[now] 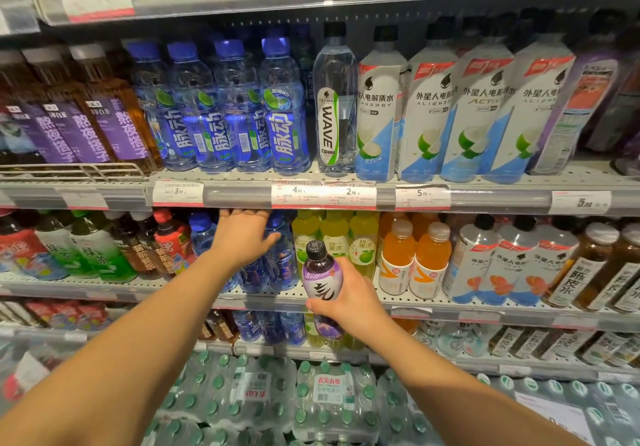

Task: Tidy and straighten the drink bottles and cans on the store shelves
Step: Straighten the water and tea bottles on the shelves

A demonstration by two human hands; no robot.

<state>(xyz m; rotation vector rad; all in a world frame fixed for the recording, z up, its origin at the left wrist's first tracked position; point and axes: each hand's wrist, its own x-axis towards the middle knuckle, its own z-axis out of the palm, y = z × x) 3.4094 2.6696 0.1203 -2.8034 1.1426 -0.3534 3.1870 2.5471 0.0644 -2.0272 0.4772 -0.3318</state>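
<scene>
The person stands close before the drink shelves with both bare arms reaching out. The right hand [349, 298] holds a small purple bottle [321, 281] with a black cap, the fingers wrapped tight around its lower half, and the bottle stands upright in the air just in front of the edge of the middle shelf [433, 301]. The left hand [242, 237] is reaching into the same shelf, palm down and fingers spread loosely, laid on the blue bottles [277, 265] that stand there; the thumb touches the side of one, but I cannot tell if the hand really grips anything. To the right of these blue bottles are the yellow-green bottles [334, 237], then the orange bottles [415, 258] with pale caps. On the shelf above, a row of bigger blue bottles [242, 109] stands next to one clear WAVE bottle [334, 99] (it is the only one of its kind in the front row), and after it the white bottles [460, 113] with a coconut picture. Below, near the floor, lie the wrapped packs of water [325, 397].
</scene>
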